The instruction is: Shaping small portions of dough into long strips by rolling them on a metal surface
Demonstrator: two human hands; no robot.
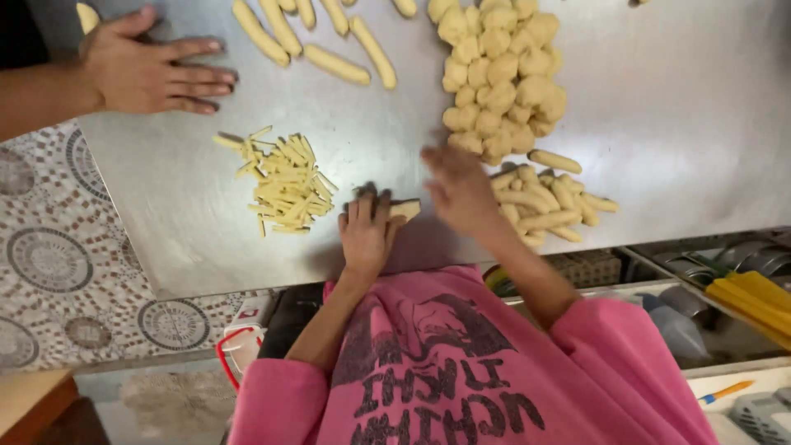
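My left hand [367, 229] lies palm down on the steel table [676, 115], its fingers pressing on a pale dough piece [404, 209] that sticks out to the right. My right hand [458, 189] is blurred, fingers spread, hovering just right of that piece and holding nothing. It is next to a pile of short rolled dough logs [550, 208]. Beyond it lies a heap of dough lumps [501, 74]. Left of my hands sits a pile of thin cut dough sticks [284, 183].
Another person's hand [156, 72] rests flat on the table at the far left, near several longer dough rolls [334, 49]. A patterned floor [49, 255] lies to the left. Metal containers [741, 259] and yellow items [754, 298] sit under the table's right side.
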